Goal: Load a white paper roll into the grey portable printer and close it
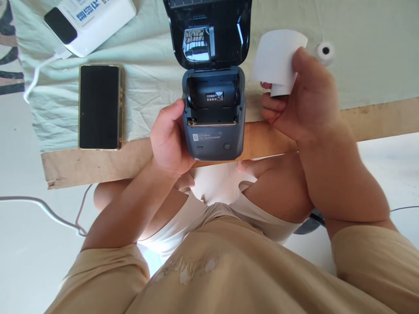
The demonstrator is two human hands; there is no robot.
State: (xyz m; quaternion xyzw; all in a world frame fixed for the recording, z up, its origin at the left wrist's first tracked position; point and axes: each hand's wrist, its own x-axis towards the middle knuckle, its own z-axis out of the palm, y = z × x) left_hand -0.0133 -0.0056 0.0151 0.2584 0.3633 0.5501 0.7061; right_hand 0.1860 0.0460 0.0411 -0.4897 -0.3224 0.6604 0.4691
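My left hand (170, 139) grips the left side of a dark portable label printer (214, 144), held over the table's near edge. Its glossy black lid (225, 39) is raised, and the paper bay inside holds no roll. Off to the right of the printer, my right hand (306, 96) pinches a roll of white label paper (278, 56), thumb on its right edge and fingers beneath. A wide end of the paper hangs loose from the roll. Part of the roll is hidden behind that loose strip and my fingers.
Left on the green cloth (150, 78) lies a dark-screened smartphone (100, 107). Behind it sits a white power bank (98, 26) with a white cable (42, 69) plugged in. A small white roll (325, 51) stands beyond my right hand. The table's wooden edge (94, 165) runs along the front.
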